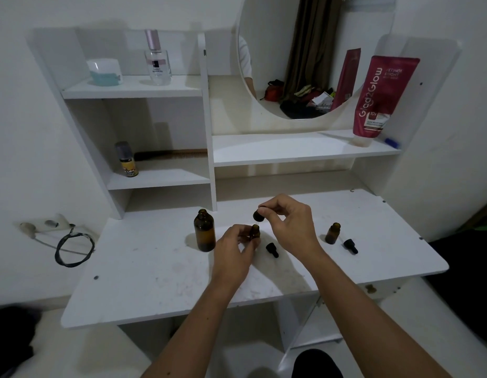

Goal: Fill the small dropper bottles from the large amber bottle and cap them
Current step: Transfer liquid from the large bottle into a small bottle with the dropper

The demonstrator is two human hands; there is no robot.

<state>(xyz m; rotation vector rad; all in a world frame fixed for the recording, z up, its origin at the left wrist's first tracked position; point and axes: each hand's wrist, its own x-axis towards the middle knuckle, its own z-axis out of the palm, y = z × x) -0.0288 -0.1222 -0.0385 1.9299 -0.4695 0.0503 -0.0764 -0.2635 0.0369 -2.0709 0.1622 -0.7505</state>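
Fingers (265,209) of the right hand (288,225) pinch a dropper cap (257,215) just above the upright small bottle (254,231); left hand (235,248) wraps that bottle on the table (155,268); looks like straight down next.

Uncapped large amber bottle (204,231) upright beside small held bottle (255,232).

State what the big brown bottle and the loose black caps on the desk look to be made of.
Big brown bottle: likely amber glass; glossy, dark, slightly see-through. Loose black caps: probably matte plastic collars with rubber bulbs; dull, no shine. Neither is certain from the look alone.
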